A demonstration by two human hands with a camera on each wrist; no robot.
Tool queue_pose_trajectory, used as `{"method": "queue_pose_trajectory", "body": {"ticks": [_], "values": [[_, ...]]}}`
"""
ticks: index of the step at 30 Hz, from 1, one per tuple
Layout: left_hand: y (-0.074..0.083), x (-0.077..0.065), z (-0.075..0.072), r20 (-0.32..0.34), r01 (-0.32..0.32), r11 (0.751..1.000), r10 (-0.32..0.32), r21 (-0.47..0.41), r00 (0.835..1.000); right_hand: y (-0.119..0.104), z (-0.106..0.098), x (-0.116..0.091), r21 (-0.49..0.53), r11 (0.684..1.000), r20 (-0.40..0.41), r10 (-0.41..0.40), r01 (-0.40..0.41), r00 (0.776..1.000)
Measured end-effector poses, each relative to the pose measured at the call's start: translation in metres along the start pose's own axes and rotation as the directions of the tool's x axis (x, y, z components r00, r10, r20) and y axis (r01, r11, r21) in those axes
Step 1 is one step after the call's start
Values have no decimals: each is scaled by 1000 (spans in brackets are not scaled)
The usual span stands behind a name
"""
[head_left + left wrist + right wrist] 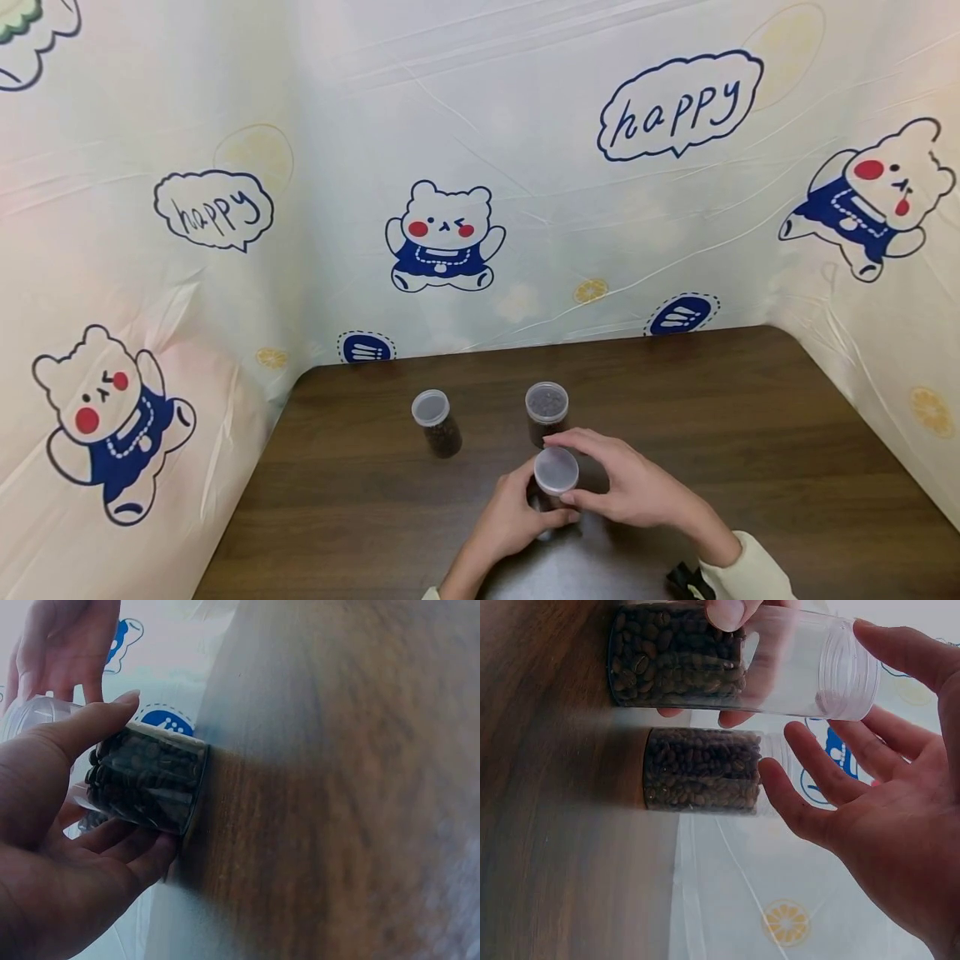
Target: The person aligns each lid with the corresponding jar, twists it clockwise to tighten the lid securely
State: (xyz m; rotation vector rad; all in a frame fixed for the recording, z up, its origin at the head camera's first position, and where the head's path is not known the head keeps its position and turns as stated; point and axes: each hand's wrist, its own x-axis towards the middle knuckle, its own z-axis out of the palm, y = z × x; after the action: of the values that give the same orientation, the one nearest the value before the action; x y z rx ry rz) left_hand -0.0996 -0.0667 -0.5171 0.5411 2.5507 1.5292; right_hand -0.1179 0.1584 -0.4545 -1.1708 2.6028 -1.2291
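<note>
A clear plastic jar (675, 656), partly filled with dark coffee beans, stands upright on the table near its front. My left hand (513, 517) grips its lower body, thumb on one side and fingers round the other. At the top, my right hand (641, 483) pinches the translucent lid (557, 469) between thumb and index finger, while its other fingers spread out. Just behind stands a second lidded jar of beans (701, 771), close to the right hand's fingers. A third jar (437, 423), also lidded and holding dark contents, is farther left.
The brown wooden table (360, 517) has rounded back corners. A pale curtain (525, 208) printed with bears and "happy" bubbles encloses its back and sides. Some black object (688, 582) lies by the right sleeve at the front edge.
</note>
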Motion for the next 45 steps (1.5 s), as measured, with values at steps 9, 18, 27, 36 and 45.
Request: {"method": "queue_pose_trajectory", "body": {"ticks": [9,18,27,36,45], "values": [[1,-2,-1,-9,21,999,-21,36,1000,-1,12,6,19,999,-111,-48,50,993],[1,-2,0,-9,-8,999,8,39,1000,-2,11,3,-24,1000,-136,12,-16,991],[2,-2,0,2,-9,1000,9,-3,1000,0,0,-1,-41,999,-25,-6,5,1000],[1,-1,0,5,11,999,-11,31,1000,1,6,3,-14,1000,-76,-29,28,997],[-1,-1,1,3,7,999,-7,36,1000,-1,10,4,-36,999,-94,-3,0,996]]}}
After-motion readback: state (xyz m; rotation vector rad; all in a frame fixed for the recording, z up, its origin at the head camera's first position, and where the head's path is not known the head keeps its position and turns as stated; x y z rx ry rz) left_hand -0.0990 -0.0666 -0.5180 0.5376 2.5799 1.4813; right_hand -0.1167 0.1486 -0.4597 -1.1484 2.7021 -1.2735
